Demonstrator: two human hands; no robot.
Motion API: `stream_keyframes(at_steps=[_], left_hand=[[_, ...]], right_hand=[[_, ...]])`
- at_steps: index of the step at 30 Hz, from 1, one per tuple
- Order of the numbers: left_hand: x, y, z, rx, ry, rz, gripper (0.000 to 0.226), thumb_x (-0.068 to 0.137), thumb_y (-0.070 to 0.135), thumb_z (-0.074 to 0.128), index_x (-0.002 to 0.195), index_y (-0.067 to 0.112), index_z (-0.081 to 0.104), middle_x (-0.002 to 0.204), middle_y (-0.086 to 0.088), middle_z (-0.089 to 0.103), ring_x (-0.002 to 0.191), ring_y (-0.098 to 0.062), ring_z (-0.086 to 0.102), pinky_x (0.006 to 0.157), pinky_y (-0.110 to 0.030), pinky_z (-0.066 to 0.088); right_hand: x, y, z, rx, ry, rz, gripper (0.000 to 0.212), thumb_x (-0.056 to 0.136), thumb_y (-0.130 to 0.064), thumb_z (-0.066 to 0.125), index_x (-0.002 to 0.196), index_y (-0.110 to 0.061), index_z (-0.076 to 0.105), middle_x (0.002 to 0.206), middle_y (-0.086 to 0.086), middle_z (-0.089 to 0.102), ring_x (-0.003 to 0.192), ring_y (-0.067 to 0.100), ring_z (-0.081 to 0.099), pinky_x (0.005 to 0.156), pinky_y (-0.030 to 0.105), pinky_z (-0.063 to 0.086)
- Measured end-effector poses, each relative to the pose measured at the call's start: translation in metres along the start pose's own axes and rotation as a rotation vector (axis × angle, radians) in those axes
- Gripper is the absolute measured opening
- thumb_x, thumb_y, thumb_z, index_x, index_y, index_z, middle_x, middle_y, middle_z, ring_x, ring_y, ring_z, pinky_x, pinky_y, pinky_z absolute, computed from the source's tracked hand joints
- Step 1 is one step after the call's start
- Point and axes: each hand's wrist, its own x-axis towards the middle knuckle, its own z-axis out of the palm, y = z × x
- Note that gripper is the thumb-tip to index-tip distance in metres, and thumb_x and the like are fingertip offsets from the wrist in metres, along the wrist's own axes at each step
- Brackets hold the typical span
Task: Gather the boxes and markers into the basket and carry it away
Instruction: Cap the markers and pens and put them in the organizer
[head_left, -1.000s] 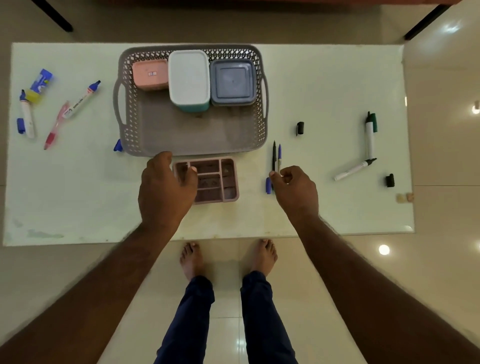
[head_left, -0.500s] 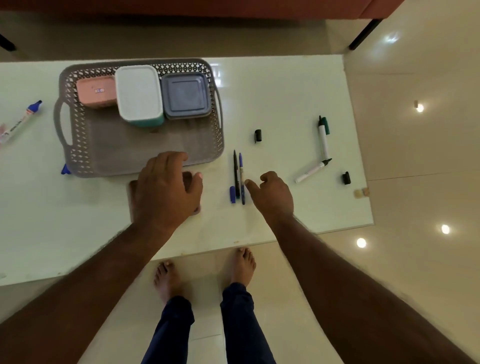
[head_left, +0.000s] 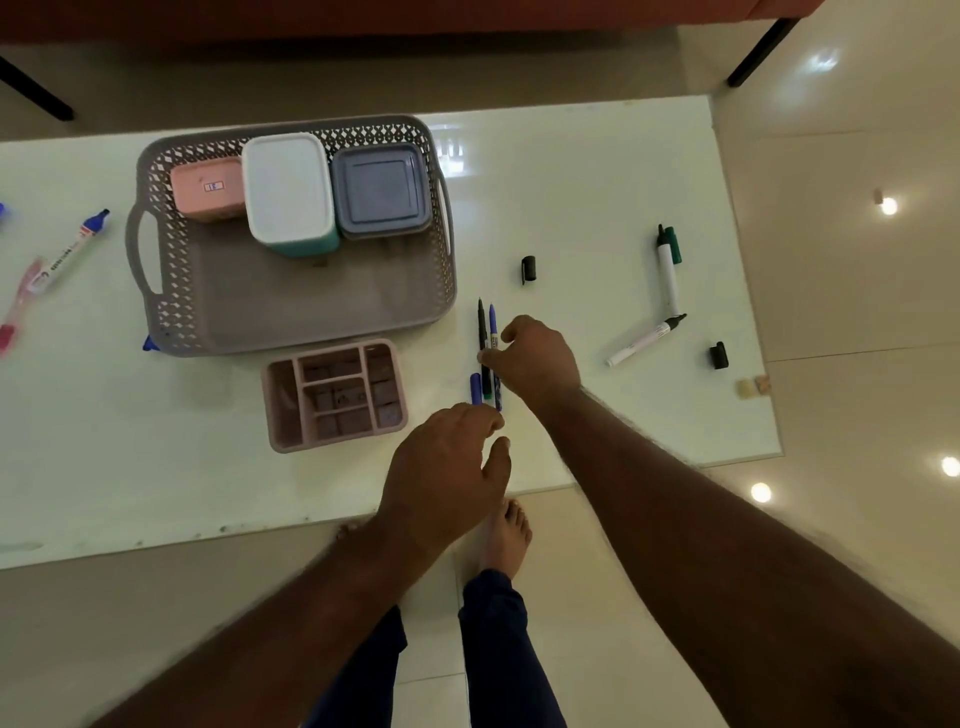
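Right of the basket, right hand pinching two thin pens, left hand relaxed, empty, near the desk edge

looks like a home living room. low white glossy table on polished cream floor tiles with ceiling lights reflected in them. reddish-brown sofa or bed base on black angled legs just behind the table. person stands barefoot, bare foot on the tiles. household stuff on the table: grey plastic basket with lidded food boxes, pink divided tray, loose markers.
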Motion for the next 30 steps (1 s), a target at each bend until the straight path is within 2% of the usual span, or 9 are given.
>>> stream_keyframes(at_steps=[3, 7, 10, 13, 19, 24, 30], left_hand=[[0.003, -0.003, -0.001, -0.002, 0.033, -0.036, 0.032, 0.094, 0.035, 0.057, 0.121, 0.019, 0.061, 0.117, 0.005, 0.066, 0.103, -0.011, 0.061, 0.084, -0.020, 0.042], [0.005, -0.005, -0.002, 0.010, 0.039, -0.075, 0.030, 0.094, 0.037, 0.056, 0.118, 0.020, 0.060, 0.114, 0.006, 0.066, 0.097, -0.009, 0.061, 0.080, -0.020, 0.042], [0.002, -0.004, 0.000, 0.011, -0.006, -0.085, 0.031, 0.094, 0.039, 0.055, 0.121, 0.022, 0.058, 0.117, 0.008, 0.064, 0.099, -0.008, 0.060, 0.080, -0.019, 0.039], [0.000, -0.001, 0.002, -0.001, -0.040, -0.105, 0.034, 0.095, 0.041, 0.053, 0.123, 0.022, 0.056, 0.119, 0.009, 0.063, 0.102, -0.008, 0.060, 0.082, -0.018, 0.039], [-0.005, -0.001, 0.007, -0.018, -0.079, -0.131, 0.035, 0.096, 0.042, 0.052, 0.123, 0.022, 0.056, 0.118, 0.007, 0.063, 0.103, -0.010, 0.061, 0.082, -0.020, 0.041], [-0.005, -0.002, 0.007, -0.020, -0.068, -0.142, 0.033, 0.095, 0.041, 0.053, 0.122, 0.022, 0.057, 0.116, 0.007, 0.064, 0.101, -0.010, 0.061, 0.080, -0.019, 0.039], [-0.003, -0.004, 0.007, -0.047, -0.059, -0.157, 0.031, 0.095, 0.041, 0.055, 0.118, 0.021, 0.058, 0.114, 0.007, 0.065, 0.097, -0.009, 0.060, 0.080, -0.021, 0.042]], right_hand=[[0.006, -0.001, 0.006, -0.045, -0.035, 0.017, 0.030, 0.087, -0.026, 0.068, 0.111, -0.012, 0.058, 0.103, 0.003, 0.067, 0.084, 0.019, 0.057, 0.068, 0.029, 0.043], [0.008, 0.000, 0.007, -0.026, -0.052, 0.023, 0.030, 0.088, -0.026, 0.069, 0.112, -0.011, 0.057, 0.096, 0.002, 0.061, 0.085, 0.020, 0.059, 0.069, 0.030, 0.046], [0.009, 0.000, 0.008, 0.011, -0.046, 0.033, 0.029, 0.086, -0.025, 0.071, 0.108, -0.011, 0.060, 0.100, 0.006, 0.068, 0.088, 0.025, 0.068, 0.079, 0.038, 0.059], [0.010, 0.001, 0.006, 0.059, -0.056, 0.050, 0.029, 0.084, -0.024, 0.074, 0.108, -0.011, 0.063, 0.101, 0.008, 0.069, 0.090, 0.027, 0.069, 0.082, 0.042, 0.060], [0.013, 0.007, 0.004, 0.120, -0.050, 0.083, 0.026, 0.085, -0.023, 0.076, 0.106, -0.010, 0.067, 0.099, 0.008, 0.069, 0.091, 0.027, 0.069, 0.085, 0.042, 0.060], [0.012, 0.010, 0.002, 0.059, -0.022, 0.083, 0.023, 0.086, -0.017, 0.068, 0.108, -0.010, 0.064, 0.100, 0.005, 0.068, 0.090, 0.026, 0.069, 0.083, 0.039, 0.060], [0.000, 0.005, 0.008, -0.147, 0.045, 0.008, 0.036, 0.087, -0.024, 0.066, 0.118, -0.009, 0.054, 0.103, 0.006, 0.065, 0.081, 0.020, 0.054, 0.066, 0.030, 0.043]])
